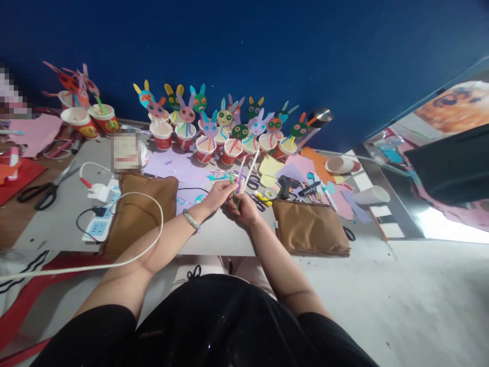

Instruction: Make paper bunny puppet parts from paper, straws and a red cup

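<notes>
Head view: the thin strips rise from your right hand, their long axis slanting up and away from you, free ends toward the red cups with rabbit faces. Your right hand is closed around their lower part; your left hand is bent in from the other side, fingertips at the green strip, which stands more upright and pokes out below your fingers. Both hands are right at the strips, over the table between 2 brown pouches, with the glue gun off to your right. You can't tell whether your left fingertips pinch the green strip or only touch it. Your fingers hide the strips' lower ends, and overlap and blur make their count hard to make out.
</notes>
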A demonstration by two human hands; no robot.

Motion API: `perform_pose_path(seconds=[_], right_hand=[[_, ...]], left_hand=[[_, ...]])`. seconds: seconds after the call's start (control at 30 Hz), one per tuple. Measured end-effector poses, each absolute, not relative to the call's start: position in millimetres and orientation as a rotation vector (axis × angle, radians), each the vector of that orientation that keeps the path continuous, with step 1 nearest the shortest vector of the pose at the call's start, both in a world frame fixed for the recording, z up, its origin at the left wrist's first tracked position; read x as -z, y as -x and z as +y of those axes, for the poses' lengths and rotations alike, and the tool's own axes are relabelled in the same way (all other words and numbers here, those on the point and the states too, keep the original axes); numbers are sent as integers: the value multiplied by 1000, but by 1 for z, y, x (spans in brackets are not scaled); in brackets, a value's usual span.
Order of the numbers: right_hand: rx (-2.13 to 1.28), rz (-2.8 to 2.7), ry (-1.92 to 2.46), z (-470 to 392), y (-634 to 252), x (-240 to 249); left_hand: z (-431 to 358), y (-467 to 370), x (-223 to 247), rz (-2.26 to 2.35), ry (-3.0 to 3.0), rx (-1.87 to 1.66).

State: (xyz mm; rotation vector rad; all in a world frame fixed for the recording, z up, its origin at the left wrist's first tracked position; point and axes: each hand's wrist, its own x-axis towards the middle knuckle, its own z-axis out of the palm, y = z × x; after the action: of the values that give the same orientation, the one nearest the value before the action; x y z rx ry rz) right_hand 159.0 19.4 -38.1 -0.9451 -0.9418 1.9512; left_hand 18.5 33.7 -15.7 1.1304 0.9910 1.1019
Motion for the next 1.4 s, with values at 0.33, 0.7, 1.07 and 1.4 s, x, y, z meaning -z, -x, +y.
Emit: perform_pose_path(seconds=[0.33, 0.7, 1.07, 1.4], right_hand=[[-1958, -953, 933, 20, -159, 37], [-1880, -1068, 951, 15, -161, 38], [-1944, -1148, 927, 22, -173, 30], [-1909, -1271, 908, 18, -170, 34]], left_hand=[[33, -17, 16, 979, -1109, -1097], [32, -18, 18, 928, -1048, -1088], [30, -13, 6, 862, -921, -955], [31, -12, 13, 829, -1041, -942]])
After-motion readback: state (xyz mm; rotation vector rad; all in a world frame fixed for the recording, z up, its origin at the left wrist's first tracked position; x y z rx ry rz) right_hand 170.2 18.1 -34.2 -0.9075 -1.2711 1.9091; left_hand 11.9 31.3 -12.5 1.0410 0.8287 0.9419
